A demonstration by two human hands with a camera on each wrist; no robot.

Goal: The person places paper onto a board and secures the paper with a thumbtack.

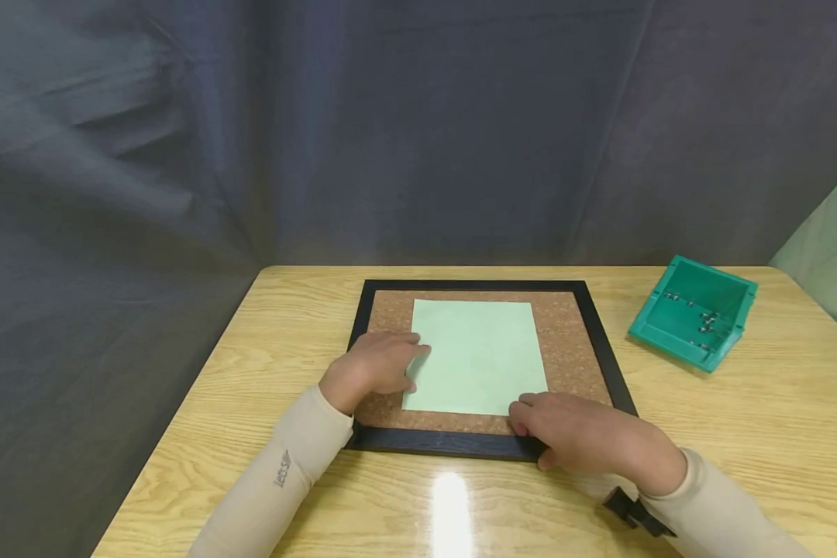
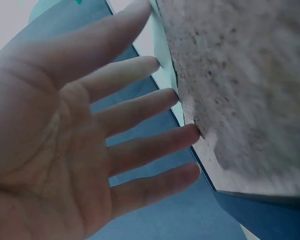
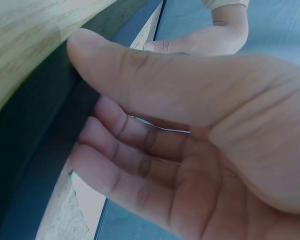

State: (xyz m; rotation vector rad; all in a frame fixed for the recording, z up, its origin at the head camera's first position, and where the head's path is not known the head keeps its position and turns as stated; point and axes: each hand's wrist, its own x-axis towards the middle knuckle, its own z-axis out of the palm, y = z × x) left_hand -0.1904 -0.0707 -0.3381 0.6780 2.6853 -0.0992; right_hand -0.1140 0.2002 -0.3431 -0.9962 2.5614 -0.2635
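A cork board [image 1: 572,349] with a black frame [image 1: 432,442] lies flat on the table. On its cork rests a square sheet of pale green paper [image 1: 477,356]. My left hand [image 1: 380,363] is at the paper's left edge, its fingers fairly straight and fingertips at the board, as the left wrist view also shows over the cork [image 2: 230,90]. At the front right, my right hand [image 1: 579,430] holds the board's front frame bar. In the right wrist view its thumb [image 3: 102,62] presses the outer side of the bar while the curled fingers reach over to the inner side.
A green plastic bin [image 1: 683,310] with several small metallic pieces inside stands on the wooden table [image 1: 774,434] to the right. Dark grey cloth [image 1: 460,139] hangs behind the table and on its left. A black strap piece [image 1: 631,511] shows under the right wrist.
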